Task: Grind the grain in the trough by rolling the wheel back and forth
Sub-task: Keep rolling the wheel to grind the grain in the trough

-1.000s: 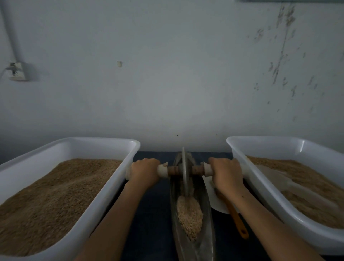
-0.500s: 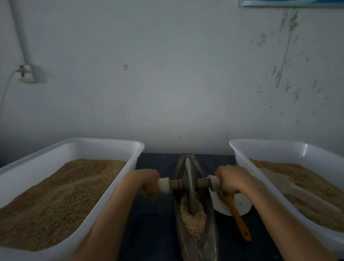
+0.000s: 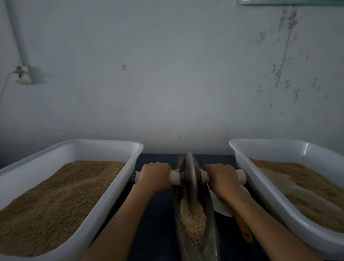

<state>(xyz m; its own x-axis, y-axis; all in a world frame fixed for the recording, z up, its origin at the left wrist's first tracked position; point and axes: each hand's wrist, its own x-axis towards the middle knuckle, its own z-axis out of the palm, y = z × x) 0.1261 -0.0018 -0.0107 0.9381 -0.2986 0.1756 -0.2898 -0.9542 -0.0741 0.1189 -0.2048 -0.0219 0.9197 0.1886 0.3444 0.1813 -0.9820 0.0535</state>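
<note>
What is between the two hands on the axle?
In the head view, the grinding wheel stands upright between the left hand and the right hand, set in the trough.

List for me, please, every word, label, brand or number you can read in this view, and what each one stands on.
None can be read.
White tubs and: plain walls, no print showing.
Wheel and trough: no marking visible.
Framed picture at the top edge: only a cropped strip shows, too little to read.
Wall socket: too small and dim to tell.
</note>
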